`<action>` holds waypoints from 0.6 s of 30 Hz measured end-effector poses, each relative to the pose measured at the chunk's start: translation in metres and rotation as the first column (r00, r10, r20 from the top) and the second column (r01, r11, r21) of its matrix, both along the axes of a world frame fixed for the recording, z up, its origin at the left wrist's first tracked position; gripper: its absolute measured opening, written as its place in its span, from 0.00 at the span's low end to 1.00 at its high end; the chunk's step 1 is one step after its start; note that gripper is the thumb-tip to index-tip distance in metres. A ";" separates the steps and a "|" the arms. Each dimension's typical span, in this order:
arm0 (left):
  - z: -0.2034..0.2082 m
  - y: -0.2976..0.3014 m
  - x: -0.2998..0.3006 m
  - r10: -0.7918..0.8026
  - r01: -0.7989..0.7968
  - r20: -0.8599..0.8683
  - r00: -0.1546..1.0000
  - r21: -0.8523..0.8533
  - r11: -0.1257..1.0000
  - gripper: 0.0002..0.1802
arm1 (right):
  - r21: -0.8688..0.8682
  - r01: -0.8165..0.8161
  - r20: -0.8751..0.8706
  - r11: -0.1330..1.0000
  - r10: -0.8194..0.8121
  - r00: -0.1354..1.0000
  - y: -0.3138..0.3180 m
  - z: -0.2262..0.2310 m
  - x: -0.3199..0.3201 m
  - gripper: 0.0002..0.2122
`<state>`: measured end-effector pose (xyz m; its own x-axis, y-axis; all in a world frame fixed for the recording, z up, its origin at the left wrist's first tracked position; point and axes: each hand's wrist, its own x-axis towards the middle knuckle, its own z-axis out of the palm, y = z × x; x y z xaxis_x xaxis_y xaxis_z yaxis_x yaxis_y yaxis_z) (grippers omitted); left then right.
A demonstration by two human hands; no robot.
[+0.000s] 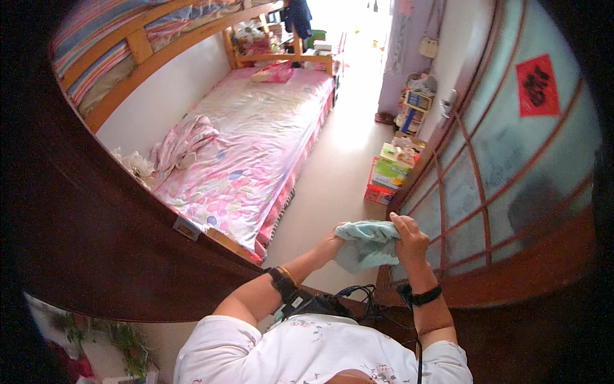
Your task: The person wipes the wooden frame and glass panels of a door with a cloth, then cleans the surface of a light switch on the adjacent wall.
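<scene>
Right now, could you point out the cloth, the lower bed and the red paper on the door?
Cloth [369,242]: head view, on its bunched middle.
Lower bed [262,121]: head view, on a bare part of its top.
Red paper [538,86]: head view, on its middle.

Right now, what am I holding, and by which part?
A bunched pale teal cloth: your left hand grips its left end, your right hand its right.

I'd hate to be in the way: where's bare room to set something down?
Pale floor between the pink floral bed and the green and red boxes; also the bed's middle, right of the crumpled pink cloth. Crowded: far edge of the brown-framed glass door.
</scene>
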<state>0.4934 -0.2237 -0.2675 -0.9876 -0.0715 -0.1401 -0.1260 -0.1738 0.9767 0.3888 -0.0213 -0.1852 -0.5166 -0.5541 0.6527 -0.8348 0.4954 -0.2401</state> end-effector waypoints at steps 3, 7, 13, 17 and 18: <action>0.020 -0.008 -0.035 -0.164 0.035 0.296 0.941 0.396 0.917 0.29 | -0.012 0.027 -0.253 1.000 -0.029 0.967 -0.038 -0.012 -0.034 0.21; -0.022 -0.049 -0.096 -0.252 0.142 0.021 0.967 0.780 0.609 0.30 | 0.149 -0.111 -0.135 0.983 0.131 0.982 -0.088 -0.052 -0.071 0.20; 0.005 -0.113 -0.162 -0.197 0.218 -0.181 0.964 0.958 0.187 0.26 | 0.059 -0.363 0.275 0.930 0.334 0.901 -0.152 -0.072 -0.110 0.27; -0.003 -0.131 -0.215 -0.267 0.249 -0.104 0.958 0.765 0.594 0.20 | 0.028 -0.295 0.287 0.955 0.275 0.918 -0.167 -0.096 -0.160 0.21; -0.005 -0.137 -0.227 -0.323 0.227 -0.036 0.946 0.784 0.578 0.18 | 0.002 -0.276 0.318 0.961 0.261 0.911 -0.165 -0.104 -0.172 0.19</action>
